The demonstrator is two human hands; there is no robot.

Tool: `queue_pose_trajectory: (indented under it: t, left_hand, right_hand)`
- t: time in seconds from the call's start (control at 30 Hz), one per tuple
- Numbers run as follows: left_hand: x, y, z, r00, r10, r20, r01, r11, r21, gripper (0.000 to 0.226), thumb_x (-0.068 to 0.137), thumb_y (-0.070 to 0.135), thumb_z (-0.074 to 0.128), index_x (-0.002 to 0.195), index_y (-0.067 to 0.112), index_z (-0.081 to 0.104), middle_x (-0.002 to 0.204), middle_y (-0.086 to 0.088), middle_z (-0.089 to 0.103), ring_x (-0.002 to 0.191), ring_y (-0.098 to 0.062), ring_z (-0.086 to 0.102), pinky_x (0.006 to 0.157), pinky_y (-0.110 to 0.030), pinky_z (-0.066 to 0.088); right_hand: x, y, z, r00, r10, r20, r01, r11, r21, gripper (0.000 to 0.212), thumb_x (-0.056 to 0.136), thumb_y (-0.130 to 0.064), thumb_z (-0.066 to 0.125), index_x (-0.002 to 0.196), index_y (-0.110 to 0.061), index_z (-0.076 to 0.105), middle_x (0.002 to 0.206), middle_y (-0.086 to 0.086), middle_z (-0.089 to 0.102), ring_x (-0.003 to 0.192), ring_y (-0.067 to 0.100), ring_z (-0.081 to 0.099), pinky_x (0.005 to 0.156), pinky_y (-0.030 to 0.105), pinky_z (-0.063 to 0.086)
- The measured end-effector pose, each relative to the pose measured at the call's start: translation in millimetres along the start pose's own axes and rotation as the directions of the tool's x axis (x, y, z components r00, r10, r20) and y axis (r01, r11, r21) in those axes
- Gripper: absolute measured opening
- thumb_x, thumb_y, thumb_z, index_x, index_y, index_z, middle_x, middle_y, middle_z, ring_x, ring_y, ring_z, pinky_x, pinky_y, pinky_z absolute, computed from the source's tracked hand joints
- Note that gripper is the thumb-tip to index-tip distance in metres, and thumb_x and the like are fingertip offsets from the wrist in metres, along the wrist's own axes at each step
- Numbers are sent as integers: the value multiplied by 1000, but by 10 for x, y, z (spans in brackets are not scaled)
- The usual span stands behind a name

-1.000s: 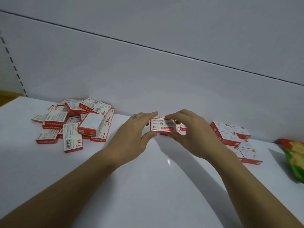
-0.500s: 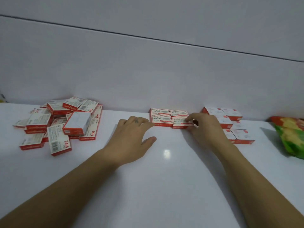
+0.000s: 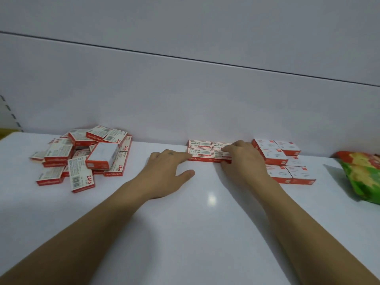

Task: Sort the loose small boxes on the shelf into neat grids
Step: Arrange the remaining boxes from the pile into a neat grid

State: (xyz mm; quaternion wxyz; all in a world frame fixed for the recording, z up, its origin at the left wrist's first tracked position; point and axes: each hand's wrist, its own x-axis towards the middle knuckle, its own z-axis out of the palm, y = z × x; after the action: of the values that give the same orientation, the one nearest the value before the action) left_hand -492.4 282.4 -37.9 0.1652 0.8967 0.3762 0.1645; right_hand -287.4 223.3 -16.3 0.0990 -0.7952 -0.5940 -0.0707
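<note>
Your left hand (image 3: 166, 173) lies flat on the white shelf (image 3: 185, 233), released, its straight fingertips touching the left end of the front-left box (image 3: 199, 153). Your right hand (image 3: 245, 161) is at the other end of that row, fingers curled over the top of the front-right box (image 3: 220, 154) and grasping it where it sits on the shelf. Those two boxes and the two behind them form a small grid (image 3: 200, 144), two by two, set against the back panel (image 3: 185, 99) near the middle of the shelf.

To your left, well apart from the grid, you have the loose pile (image 3: 61, 153): red and white boxes lying at all angles, some stacked on others, one plain white face (image 3: 102, 154) tilted on top. To your right, just beyond your right hand, a second group of boxes (image 3: 275, 156) stands in tidy rows. Farther right, a green and red snack bag (image 3: 364, 177) lies at the shelf's edge.

The shelf is glossy and shows a small spot of glare (image 3: 211, 197) between your forearms. The panel behind is plain pale grey, crossed by one dark seam (image 3: 185, 58), with a slotted upright (image 3: 10, 114) at the far left.
</note>
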Motion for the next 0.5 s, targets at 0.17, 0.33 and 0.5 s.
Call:
queue_pose_trajectory:
  t: [0.17,0.33,0.5]
  left_hand:
    - [-100,10,-278,983,40,-179,-21,994,106,47,91,51,49,135,34,44,141,12,45,130,-11,33,108,-31,18]
    - [-238,-169,-647,980,17,-200,39,961,275,55,87,56,50,137,32,42,141,9,45,131,-14,34,108,-35,19]
    - [-644,-447,-898,978,-86,-189,149,924,351,69,79,62,57,139,35,36,146,10,39,134,-14,31,110,-37,21]
  right_hand:
    - [0,-328,-220,989,-148,14,147,988,55,58,84,-40,63,137,-24,46,135,1,49,121,23,43,98,34,35]
    - [3,-762,-281,957,-285,60,270,946,180,59,84,-43,63,137,-27,45,135,-1,48,124,20,42,101,33,34]
    - [31,-1237,-231,894,-433,117,401,888,226,62,84,-48,63,138,-27,42,136,0,47,124,21,44,100,35,37]
